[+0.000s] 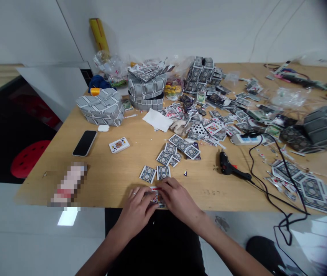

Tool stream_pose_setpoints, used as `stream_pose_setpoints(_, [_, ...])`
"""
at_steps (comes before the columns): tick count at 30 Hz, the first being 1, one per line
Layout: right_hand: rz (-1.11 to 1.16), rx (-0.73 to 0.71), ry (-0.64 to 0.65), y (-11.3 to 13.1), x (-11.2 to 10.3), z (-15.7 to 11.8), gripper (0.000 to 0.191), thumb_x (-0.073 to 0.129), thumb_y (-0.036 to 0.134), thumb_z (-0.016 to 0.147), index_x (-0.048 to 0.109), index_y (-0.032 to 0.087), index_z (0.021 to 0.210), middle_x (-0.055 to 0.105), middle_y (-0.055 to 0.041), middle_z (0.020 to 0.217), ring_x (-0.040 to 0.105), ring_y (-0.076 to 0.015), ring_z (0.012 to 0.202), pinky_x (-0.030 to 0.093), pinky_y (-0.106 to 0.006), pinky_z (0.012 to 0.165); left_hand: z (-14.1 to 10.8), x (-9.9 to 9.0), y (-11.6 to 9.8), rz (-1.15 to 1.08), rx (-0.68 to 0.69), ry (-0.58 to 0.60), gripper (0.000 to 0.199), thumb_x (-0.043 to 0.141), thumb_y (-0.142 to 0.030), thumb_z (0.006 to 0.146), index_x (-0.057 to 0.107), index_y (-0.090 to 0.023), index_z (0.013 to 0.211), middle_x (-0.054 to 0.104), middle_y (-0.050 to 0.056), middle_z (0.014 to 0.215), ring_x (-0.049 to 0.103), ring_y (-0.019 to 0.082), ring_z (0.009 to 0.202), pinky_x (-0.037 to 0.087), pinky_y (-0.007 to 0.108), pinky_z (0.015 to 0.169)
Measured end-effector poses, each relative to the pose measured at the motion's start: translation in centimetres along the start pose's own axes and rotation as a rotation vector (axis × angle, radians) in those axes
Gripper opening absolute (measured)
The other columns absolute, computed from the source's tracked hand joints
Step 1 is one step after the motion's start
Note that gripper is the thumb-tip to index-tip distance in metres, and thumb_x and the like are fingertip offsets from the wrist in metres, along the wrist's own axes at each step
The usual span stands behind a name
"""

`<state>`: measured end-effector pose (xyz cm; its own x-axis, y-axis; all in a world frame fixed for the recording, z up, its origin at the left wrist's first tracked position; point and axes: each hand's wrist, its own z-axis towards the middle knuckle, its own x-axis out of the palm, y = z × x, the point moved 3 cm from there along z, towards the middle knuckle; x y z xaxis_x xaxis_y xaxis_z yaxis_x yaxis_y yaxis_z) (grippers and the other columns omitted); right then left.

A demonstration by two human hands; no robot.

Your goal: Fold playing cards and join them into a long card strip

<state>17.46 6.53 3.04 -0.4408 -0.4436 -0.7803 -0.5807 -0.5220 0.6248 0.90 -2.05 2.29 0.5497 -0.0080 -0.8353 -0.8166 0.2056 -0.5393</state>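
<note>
Close to the table's front edge, a playing card (156, 197) lies between my two hands, its face side partly showing. My left hand (137, 205), with a ring on one finger, has its fingers closed on the card's left side. From the right, my right hand (177, 197) presses curled fingers on the card's other side. Just beyond my fingers are two patterned card pieces, a left one (147, 174) and a right one (163, 172). Several more folded card pieces (166, 157) lie in a loose group behind them. The fingers hide much of the card.
A black glue gun (232, 166) with a trailing cord lies right, near a white power strip (245, 138). At left are a phone (85, 143), a card stack (119, 145) and a white earbud case (103, 128). Woven card boxes (101, 107) and scattered cards fill the back.
</note>
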Motion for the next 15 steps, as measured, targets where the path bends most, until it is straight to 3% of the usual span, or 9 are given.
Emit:
stream_pose_setpoints(9, [-0.038,0.115,0.053,0.47,-0.1,0.51,0.018,0.06,0.004,0.097,0.07,0.016,0.106,0.067,-0.0118,0.111,0.065,-0.0264,0.104,0.056,-0.039,0.094,0.43,0.17,-0.43,0.01,-0.067,0.019,0.022,0.071,-0.024,0.097,0.068,-0.024,0.119,0.068,0.008,0.123,0.062,0.03,0.113,0.053,0.051,0.099])
stream_pose_setpoints(15, [-0.061,0.172,0.1,0.98,-0.04,0.82,0.019,0.059,0.005,0.096,0.069,0.013,0.111,0.066,-0.0157,0.118,0.062,-0.0302,0.112,0.053,-0.042,0.1,0.66,0.3,-0.23,-0.013,-0.136,0.015,0.05,0.077,-0.019,0.091,0.06,-0.023,0.138,0.065,0.01,0.133,0.061,0.032,0.121,0.052,0.054,0.103])
